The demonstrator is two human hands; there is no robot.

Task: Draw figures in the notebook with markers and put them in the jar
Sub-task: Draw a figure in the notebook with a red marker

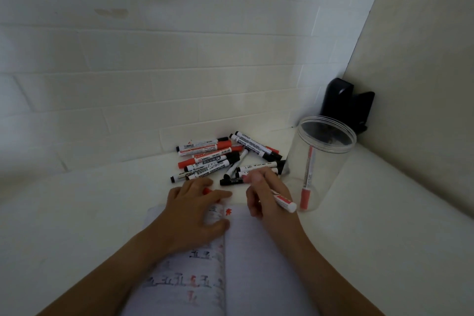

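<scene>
Right hand (pixel 259 192) grips marker (pixel 283 201) just beside jar (pixel 320 161), above notebook (pixel 256 251).

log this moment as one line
right hand: holds red marker | left hand: on notebook | jar: one marker inside

Both forearms enter from the lower edge and converge toward the centre. The left hand (pixel 191 209) lies palm down, fingers spread and lightly bent, the thumb extended to the right; a small red piece shows between its fingers, though whether it is gripped cannot be told. The right hand (pixel 261 194) is raised slightly, fingers curled around a marker (pixel 283 202), whose white end points to the lower right.
</scene>
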